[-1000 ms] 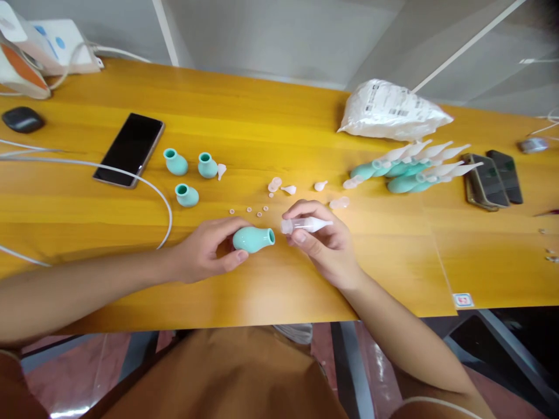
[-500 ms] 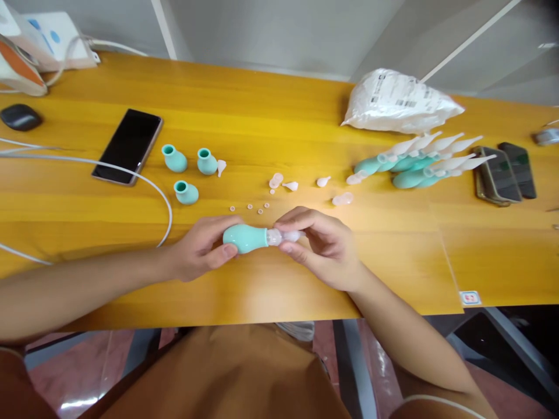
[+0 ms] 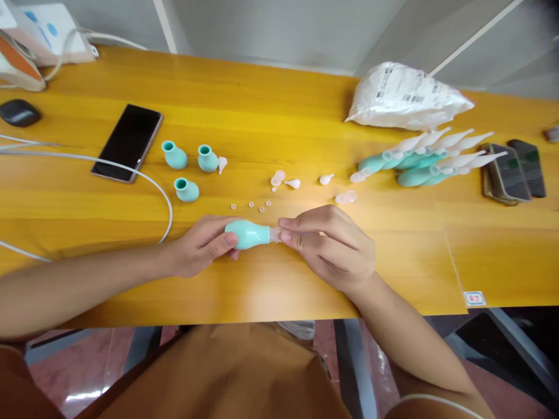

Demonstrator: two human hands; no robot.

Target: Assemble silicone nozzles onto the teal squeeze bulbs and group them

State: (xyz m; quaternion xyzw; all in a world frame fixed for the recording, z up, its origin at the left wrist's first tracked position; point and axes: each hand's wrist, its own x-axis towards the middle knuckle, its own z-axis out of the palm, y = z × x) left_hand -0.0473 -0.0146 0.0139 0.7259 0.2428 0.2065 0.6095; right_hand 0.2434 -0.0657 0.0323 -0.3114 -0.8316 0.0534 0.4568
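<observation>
My left hand [image 3: 201, 247] is closed around a teal squeeze bulb [image 3: 251, 234], held sideways with its neck to the right. A translucent connector [image 3: 273, 234] protrudes from the neck. My right hand [image 3: 338, 247] pinches the connector's outer end between thumb and fingers, which partly hide it. Just beyond my hands lie several tiny rings [image 3: 251, 204], a pair of translucent round pieces [image 3: 278, 177] and two small white nozzle tips [image 3: 293, 184]. Three loose teal bulbs [image 3: 174, 156] stand with open mouths at the left, a white tip [image 3: 222, 164] beside one.
At the right, several teal bulbs with long white nozzles [image 3: 419, 171] lie in a group, near clear connectors [image 3: 346, 197] and two phones [image 3: 509, 171]. Behind is a white plastic bag [image 3: 406, 99]. A phone [image 3: 127, 142], cable [image 3: 161, 198] and mouse [image 3: 20, 113] occupy the left.
My right hand has shifted slightly right, its fingers now straighter and covering the connector's end. The whitish tip seen between those fingers before is now hidden. My left hand keeps the bulb.
</observation>
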